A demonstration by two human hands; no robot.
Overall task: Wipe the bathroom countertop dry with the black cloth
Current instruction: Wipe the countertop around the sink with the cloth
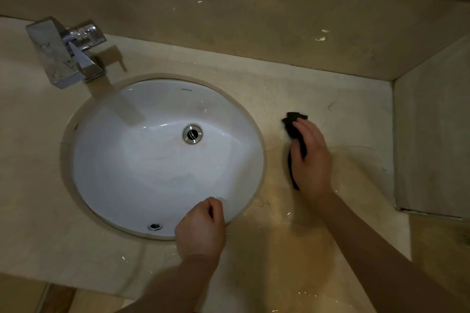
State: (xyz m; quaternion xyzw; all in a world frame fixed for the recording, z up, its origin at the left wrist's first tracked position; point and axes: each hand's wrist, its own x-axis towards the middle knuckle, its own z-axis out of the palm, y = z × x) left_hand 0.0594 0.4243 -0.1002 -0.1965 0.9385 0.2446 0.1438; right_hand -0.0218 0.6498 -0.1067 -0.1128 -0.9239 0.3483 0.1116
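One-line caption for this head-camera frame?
Right hand presses black cloth on countertop beside sink; left hand loosely closed.

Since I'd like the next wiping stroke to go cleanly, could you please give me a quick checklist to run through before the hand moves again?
1. Black cloth under the right hand, pressed on the countertop: ok.
2. Cloth spread flat for full contact: not ok, it looks bunched and mostly hidden by the hand.
3. Path clear on the counter right of the sink: ok, nothing stands there.
4. Left hand out of the stroke: ok, loosely closed at the sink's front rim, holding nothing visible.
5. Faucet off: ok, no stream visible.
6. Counter already dry: cannot tell; small glints near the front edge may be droplets.
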